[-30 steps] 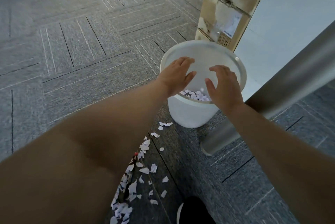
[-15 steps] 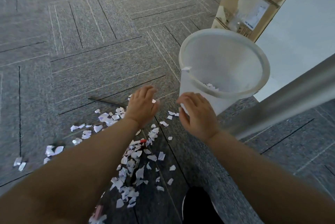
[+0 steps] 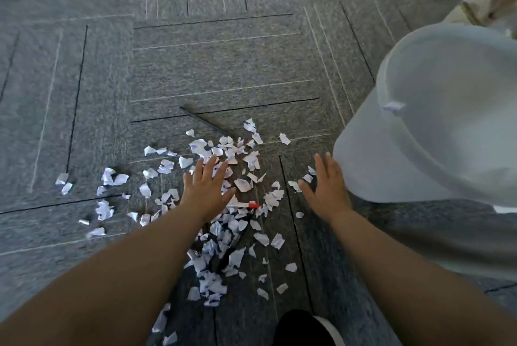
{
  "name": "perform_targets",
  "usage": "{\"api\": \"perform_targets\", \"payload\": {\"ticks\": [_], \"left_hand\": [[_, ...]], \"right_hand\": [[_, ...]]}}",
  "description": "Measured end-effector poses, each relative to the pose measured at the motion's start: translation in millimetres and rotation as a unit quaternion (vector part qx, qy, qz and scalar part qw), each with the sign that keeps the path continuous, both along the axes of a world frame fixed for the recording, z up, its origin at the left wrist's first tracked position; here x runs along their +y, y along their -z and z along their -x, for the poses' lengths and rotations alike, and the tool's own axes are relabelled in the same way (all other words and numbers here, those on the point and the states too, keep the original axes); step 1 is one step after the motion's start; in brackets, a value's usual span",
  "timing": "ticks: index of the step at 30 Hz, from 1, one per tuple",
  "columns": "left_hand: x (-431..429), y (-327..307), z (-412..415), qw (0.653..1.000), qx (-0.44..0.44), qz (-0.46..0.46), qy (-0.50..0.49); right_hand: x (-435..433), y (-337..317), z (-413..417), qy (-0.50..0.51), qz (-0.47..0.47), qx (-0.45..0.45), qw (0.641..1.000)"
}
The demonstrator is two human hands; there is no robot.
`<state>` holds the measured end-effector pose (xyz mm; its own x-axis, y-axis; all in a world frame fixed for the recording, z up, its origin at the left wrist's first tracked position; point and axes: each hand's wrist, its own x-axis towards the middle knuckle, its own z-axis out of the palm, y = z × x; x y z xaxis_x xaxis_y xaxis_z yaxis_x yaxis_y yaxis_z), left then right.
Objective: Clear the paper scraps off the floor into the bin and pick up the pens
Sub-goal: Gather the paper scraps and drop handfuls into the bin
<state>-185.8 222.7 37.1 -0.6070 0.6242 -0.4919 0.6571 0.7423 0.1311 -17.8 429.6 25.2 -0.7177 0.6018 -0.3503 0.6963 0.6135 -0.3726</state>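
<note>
Left hand [image 3: 207,186], fingers spread, is hovering over scraps [image 3: 243,184]. Right hand [image 3: 326,189], likewise empty, is reaching beside the bin [image 3: 363,166] at 3 o'clock, a stuck scrap [image 3: 393,107] clinging to its rim. Black pen [image 3: 204,121] is lying at 12 o'clock, red-capped pen [image 3: 246,205] at centre.

Soft even daylight; edges blurred and bowed by wide-angle distortion.

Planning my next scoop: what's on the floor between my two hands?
Head view: paper scraps on carpet lie between the left hand and right hand, a red-capped pen just nearer you.
</note>
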Motion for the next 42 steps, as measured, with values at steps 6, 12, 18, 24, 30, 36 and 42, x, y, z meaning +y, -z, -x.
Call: {"api": "perform_targets", "payload": {"ticks": [6,12,18,24,30,36,42], "left_hand": [[-17.3,22.4,-0.8,0.998,-0.027,-0.025,-0.051],[-44.3,32.6,3.5,0.993,0.012,-0.06,-0.099],[-47.3,30.1,9.0,0.992,0.022,-0.038,-0.115],[-34.2,30.4,4.7,0.993,-0.009,-0.053,-0.102],[-26.3,31.1,-2.4,0.993,-0.019,-0.068,-0.092],[-34.6,36.4,11.8,0.994,0.026,-0.038,-0.097],[-28.3,32.9,32.8,0.99,0.02,-0.011,-0.136]], "right_hand": [[-45.2,26.1,35.9,-0.117,0.099,0.07,0.986],[-53.2,21.8,72.1,-0.155,-0.037,0.208,0.965],[-2.6,35.9,55.2,0.038,-0.094,-0.005,0.995],[-21.9,43.5,28.1,0.073,-0.059,0.027,0.995],[-63.1,26.9,40.4,-0.144,0.058,0.158,0.975],[-18.7,29.0,75.4,-0.053,0.002,0.115,0.992],[10.2,39.2,105.3,-0.086,-0.015,0.027,0.996]]}}
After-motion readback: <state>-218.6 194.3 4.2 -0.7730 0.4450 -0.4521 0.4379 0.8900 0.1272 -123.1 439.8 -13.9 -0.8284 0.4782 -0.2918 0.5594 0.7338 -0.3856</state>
